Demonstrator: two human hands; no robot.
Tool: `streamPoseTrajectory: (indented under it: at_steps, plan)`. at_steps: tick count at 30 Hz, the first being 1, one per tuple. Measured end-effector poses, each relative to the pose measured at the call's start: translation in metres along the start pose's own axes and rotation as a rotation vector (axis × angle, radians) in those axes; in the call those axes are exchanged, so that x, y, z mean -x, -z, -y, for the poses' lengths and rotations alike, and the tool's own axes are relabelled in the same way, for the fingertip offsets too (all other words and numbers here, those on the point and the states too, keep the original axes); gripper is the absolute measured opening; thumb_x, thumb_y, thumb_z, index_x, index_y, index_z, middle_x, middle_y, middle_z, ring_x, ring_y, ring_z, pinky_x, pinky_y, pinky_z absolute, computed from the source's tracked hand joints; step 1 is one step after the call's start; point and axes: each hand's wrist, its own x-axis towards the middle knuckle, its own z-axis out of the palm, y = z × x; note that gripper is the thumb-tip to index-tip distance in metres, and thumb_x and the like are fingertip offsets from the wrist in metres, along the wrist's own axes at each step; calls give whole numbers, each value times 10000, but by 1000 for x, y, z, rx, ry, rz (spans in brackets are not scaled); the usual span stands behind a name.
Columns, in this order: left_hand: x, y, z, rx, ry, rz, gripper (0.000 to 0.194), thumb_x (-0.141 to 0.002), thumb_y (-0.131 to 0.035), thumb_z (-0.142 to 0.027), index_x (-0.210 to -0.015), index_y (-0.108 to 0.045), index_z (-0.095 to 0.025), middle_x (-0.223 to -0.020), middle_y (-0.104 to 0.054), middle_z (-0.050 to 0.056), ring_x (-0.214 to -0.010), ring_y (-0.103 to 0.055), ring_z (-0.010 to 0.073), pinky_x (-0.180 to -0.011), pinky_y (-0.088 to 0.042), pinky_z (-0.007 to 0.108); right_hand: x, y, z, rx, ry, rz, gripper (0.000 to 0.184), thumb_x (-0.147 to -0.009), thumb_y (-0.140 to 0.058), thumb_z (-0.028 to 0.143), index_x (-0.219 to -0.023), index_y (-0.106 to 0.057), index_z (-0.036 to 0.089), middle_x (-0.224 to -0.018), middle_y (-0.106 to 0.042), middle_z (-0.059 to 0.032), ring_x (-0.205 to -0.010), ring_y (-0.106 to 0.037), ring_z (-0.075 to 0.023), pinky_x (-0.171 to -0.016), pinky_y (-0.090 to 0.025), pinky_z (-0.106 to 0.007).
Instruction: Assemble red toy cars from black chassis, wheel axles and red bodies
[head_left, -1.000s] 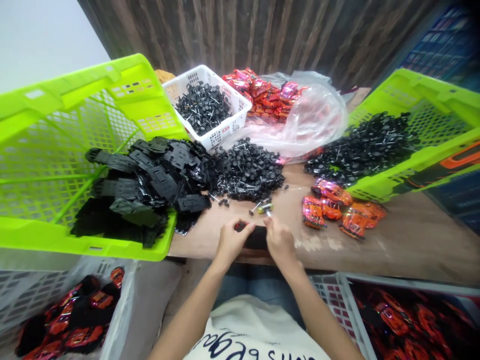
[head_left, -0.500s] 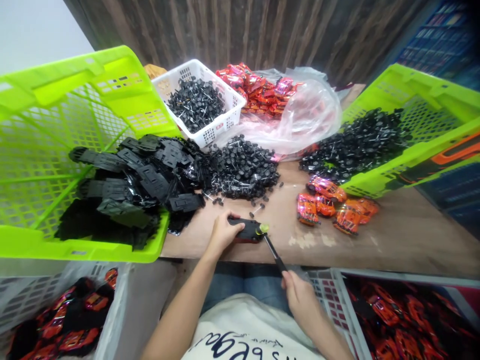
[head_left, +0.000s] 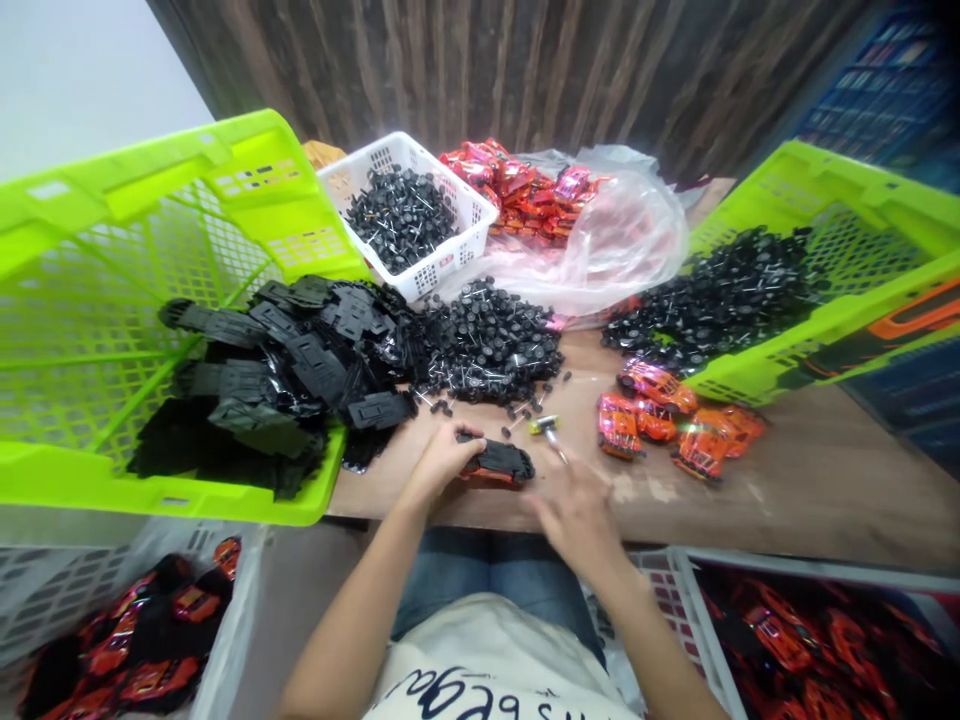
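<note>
My left hand [head_left: 442, 462] pinches one end of an upturned toy car [head_left: 497, 462], with its black base facing up and its orange body below, close to the table's front edge. A small hammer [head_left: 553, 437] with a yellow-green head lies on the table to the right of the car. My right hand [head_left: 576, 512] is over the handle end of the hammer, blurred, with its thumb and fingers apart; the grip under it is hidden. Several finished-looking orange cars [head_left: 664, 420] sit farther right.
Black car bases [head_left: 307, 350] spill from a green crate [head_left: 225, 490] at left. Wheel axles fill a white basket [head_left: 450, 262], a table pile [head_left: 491, 340] and the right green crate [head_left: 757, 380]. Red car bodies [head_left: 525, 195] lie behind in plastic. Lower bins [head_left: 679, 580] hold cars.
The hammer has come off the car and now lies farther back on the table. My right hand has moved forward and its fingers have opened. My left hand still holds the car.
</note>
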Motion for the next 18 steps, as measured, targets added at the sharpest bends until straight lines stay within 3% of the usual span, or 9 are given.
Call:
streamPoseTrajectory:
  at_steps: [2,5,7,10,15,18]
  plan:
    - [7,0,-2,56,-29,83,371,-720,-678,-353,-1000,-618,-117,-805,-638,68,-588,-600,139,-446,-461,218,-19,-12,13,-155,146,13,365,-874,-480,208,-1239,-494,213,-1216,-594,-140,-1111,-560,-300,-907,-445,-453]
    - [14,-1,3,161,-186,182,573,-656,-758,-348,-1155,-549,-159,-888,-646,49,-718,-624,144,-619,-517,253,-30,-27,22,-220,157,-15,315,-889,-418,154,-1178,-536,188,-1083,-651,-123,-991,-611,-272,-840,-494,-401]
    - [15,-4,9,136,-283,99,644,-583,-810,-311,-1149,-548,-151,-840,-636,24,-728,-604,136,-661,-506,252,-31,-34,22,-250,136,-64,288,-893,-416,158,-1142,-560,154,-1017,-664,-134,-928,-625,-272,-800,-506,-402]
    - [11,-9,15,54,-330,-68,597,-566,-815,-336,-1080,-587,-136,-765,-619,3,-675,-576,128,-631,-487,246,-31,-36,18,-296,90,-134,250,-891,-423,159,-1064,-602,139,-944,-677,-137,-881,-633,-262,-789,-507,-411]
    - [2,-11,14,86,-276,-34,624,-608,-785,-380,-1130,-560,-122,-777,-626,13,-684,-603,157,-674,-505,296,-27,-37,15,-493,-28,-96,204,-862,-534,204,-1059,-586,182,-989,-679,-97,-932,-639,-215,-827,-522,-365]
    - [0,-10,10,-11,-327,-63,664,-626,-775,-369,-1205,-552,-135,-960,-598,60,-900,-607,212,-846,-487,360,-16,-45,19,-470,-70,-242,115,-857,-551,195,-964,-588,178,-954,-679,-106,-923,-642,-217,-828,-527,-382]
